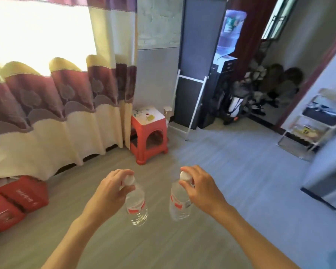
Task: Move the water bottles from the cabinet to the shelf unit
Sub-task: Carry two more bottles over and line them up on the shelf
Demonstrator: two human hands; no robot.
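Observation:
I carry two clear water bottles with red-and-white labels and white caps, hanging over the floor. My left hand [113, 186] grips the neck of the left bottle [136, 207] just under its cap. My right hand [199, 184] pinches the right bottle [179, 203] around its cap and neck. A white wire shelf unit [308, 123] with several tiers stands at the right edge of the room. The cabinet is out of view.
A red plastic stool [148, 133] stands by the curtain [52, 98]. Red cartons [17, 199] lie on the floor at left. A dark panel on a white frame [192, 94] and a water dispenser [227, 45] stand ahead. Grey furniture [326, 171] sits at right.

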